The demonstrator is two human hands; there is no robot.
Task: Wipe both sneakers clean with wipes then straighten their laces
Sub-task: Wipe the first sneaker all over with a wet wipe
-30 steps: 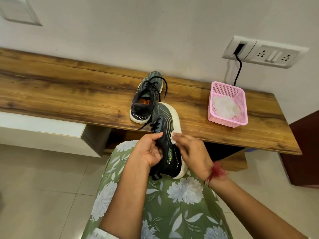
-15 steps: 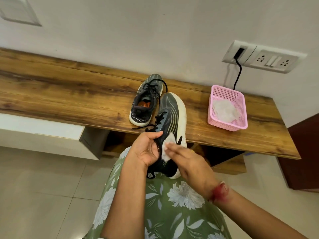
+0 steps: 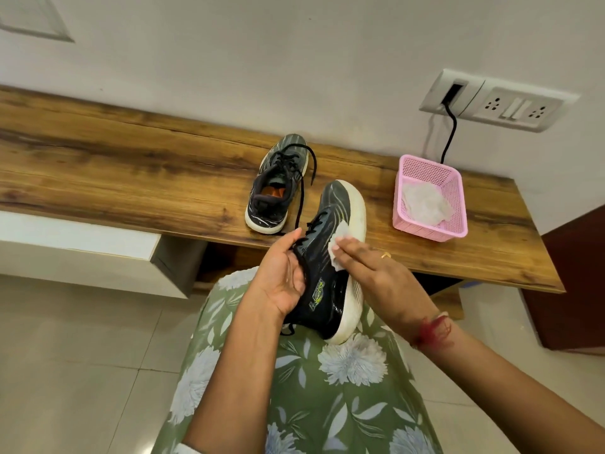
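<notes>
Bench [image 3: 131, 165] bears one sneaker [image 3: 276, 185]; other sneaker [image 3: 330, 290] nearer, on lap [image 3: 327, 388]; basket [image 3: 429, 232] right, wipes [image 3: 425, 203] inside.

logo [image 3: 317, 293] on sneaker [image 3: 330, 263] illegible (yellow-green lettering), no readable text

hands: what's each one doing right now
Left hand: grips the held sneaker at its collar.
Right hand: open, flat fingers press a wipe on its side.

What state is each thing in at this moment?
Held sneaker, tilted on its side, laces loose.
Second sneaker, upright on the shelf, laces untied.
Wipe, pressed against the held sneaker's side.
Left hand, grips the held sneaker.
Right hand, straight fingers press the wipe.
Pink basket, upright, holding crumpled wipes.
Cable, plugged into the wall socket.
</notes>
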